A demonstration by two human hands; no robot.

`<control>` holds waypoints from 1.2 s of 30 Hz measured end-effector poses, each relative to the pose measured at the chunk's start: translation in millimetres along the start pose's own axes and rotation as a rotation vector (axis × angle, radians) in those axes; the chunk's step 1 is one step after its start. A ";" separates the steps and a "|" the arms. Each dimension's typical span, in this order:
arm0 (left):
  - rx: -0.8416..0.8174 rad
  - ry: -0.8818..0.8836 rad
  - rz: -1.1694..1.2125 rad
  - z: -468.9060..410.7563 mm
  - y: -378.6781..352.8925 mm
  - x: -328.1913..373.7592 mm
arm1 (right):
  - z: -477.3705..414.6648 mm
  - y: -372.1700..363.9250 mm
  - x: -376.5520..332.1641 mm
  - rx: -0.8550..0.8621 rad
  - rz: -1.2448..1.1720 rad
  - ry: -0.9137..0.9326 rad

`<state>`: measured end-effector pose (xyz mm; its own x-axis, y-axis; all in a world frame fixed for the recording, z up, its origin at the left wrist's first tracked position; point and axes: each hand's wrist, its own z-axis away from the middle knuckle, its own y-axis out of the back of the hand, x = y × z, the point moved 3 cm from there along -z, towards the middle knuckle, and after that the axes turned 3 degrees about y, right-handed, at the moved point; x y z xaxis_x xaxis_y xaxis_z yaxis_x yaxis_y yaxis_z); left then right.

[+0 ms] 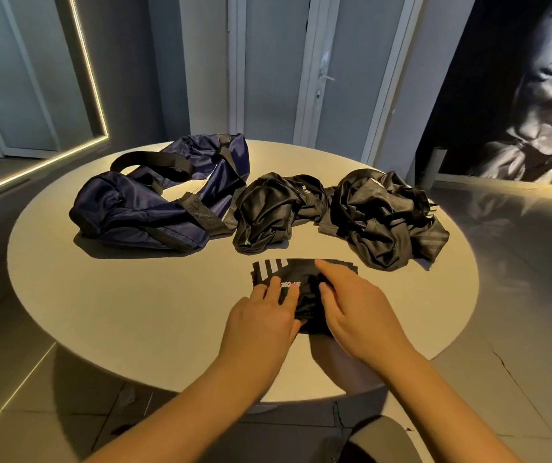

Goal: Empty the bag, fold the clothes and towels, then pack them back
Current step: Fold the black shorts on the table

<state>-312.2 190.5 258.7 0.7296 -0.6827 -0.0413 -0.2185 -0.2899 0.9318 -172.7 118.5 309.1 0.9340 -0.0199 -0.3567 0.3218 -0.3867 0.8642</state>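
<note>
A small black garment with white stripes (301,279) lies folded near the front of the round table (134,295). My left hand (264,315) rests flat on its left part, fingers spread. My right hand (354,305) presses on its right part, fingers bent over the cloth. Behind it lie two crumpled black garments, one in the middle (267,212) and a bigger one to the right (388,215). The dark blue bag (154,202) with black straps lies slack at the back left.
The table's near edge runs just below my wrists. A glass door (328,71) stands behind the table. A lit mirror frame (90,78) is at the left, and a dark wall picture (518,95) at the right.
</note>
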 end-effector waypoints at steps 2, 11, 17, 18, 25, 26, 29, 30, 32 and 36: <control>-0.011 0.024 0.035 2.1 2.0 4.8 | -15.7 -3.9 1.6 0.015 0.047 -0.020; -0.078 -0.039 0.514 4.9 31.0 -36.2 | -28.3 -39.6 32.9 -0.011 -0.296 -0.102; -0.068 -0.199 0.593 -44.9 29.6 -33.0 | -31.2 -40.4 35.9 0.022 -0.306 0.010; -0.143 -0.222 0.528 -46.0 22.8 -29.7 | -33.1 -38.4 39.3 0.028 -0.309 0.008; -0.248 -0.294 0.255 -22.2 0.1 -16.9 | -66.8 -27.8 69.0 0.117 0.048 -0.166; -0.242 -0.310 0.246 -20.3 0.7 -18.1 | -70.2 -27.3 69.8 0.114 0.097 -0.192; -0.228 -0.296 0.203 -19.1 3.7 -20.3 | -76.4 -23.3 64.6 0.186 0.137 -0.219; -0.229 -0.274 0.187 -18.8 4.6 -17.9 | -76.6 -21.8 60.3 0.242 0.099 -0.211; -0.223 -0.211 0.149 -17.8 5.6 -8.2 | -78.8 -19.5 46.1 0.323 -0.058 -0.175; -0.161 -0.122 0.152 -12.1 11.8 5.8 | -89.7 -30.7 27.2 0.069 -0.394 -0.170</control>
<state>-302.7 191.2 273.8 0.6104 -0.7891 0.0695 -0.2068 -0.0740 0.9756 -143.2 212.5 304.7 0.7011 -0.0076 -0.7130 0.6323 -0.4555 0.6266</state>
